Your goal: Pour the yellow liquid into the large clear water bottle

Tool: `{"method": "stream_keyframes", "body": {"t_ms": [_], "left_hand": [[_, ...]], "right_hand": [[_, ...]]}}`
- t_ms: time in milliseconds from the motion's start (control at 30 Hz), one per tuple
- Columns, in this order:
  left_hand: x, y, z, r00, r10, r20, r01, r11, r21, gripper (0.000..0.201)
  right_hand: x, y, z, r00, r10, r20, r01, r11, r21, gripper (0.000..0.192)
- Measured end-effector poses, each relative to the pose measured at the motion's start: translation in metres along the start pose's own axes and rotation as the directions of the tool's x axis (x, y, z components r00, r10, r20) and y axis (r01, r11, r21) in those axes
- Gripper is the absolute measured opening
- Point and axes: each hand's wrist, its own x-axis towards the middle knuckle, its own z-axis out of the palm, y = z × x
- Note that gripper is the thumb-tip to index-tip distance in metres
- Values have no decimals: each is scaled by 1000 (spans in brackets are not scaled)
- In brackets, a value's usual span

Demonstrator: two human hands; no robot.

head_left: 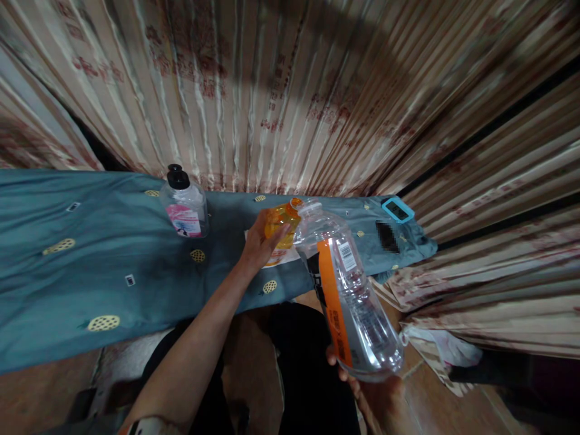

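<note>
My left hand (261, 241) is wrapped around a yellow-orange transparent container (280, 225) with an orange rim, just above the cloth-covered surface. In my right hand (374, 393) is a large clear plastic bottle (356, 296) with an orange, black and grey label, gripped near its base. The bottle lies tilted, its uncapped mouth up and to the left, right by the yellow container's rim. Whether the two touch, I cannot tell. No liquid shows clearly inside the bottle. Something white and orange (285, 257) lies under my left hand, partly hidden.
A clear pump-type bottle (185, 205) with a black top and pink label stands to the left on the teal pineapple-print cloth (149, 254). A blue-framed digital timer (397, 209) lies at the right end, near a pixelated dark patch. Patterned curtains (254, 90) hang behind.
</note>
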Motion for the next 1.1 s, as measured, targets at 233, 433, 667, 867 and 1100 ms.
{"method": "stream_keyframes", "body": {"t_ms": [233,433,667,867,1100], "left_hand": [[-1,-1,-1,1000,-21,7,21,1000,-13,53],[-3,4,-1,999,-27,24,28,998,-51,55],[-3,6,1,999,-53,3,53,996,-68,52],[-2,6,1,998,-57,-10,57,998,-35,49],[-3,8,1,998,-64,9,64,996,-57,53]], "right_hand": [[0,0,0,1000,-21,-19,21,1000,2,67],[-2,-1,1,1000,-14,24,14,1000,5,63],[-2,-1,0,999,-28,44,28,1000,-2,63],[-1,2,-3,999,-32,19,32,999,14,62],[-2,-3,-3,994,-35,107,37,999,-15,58]]}}
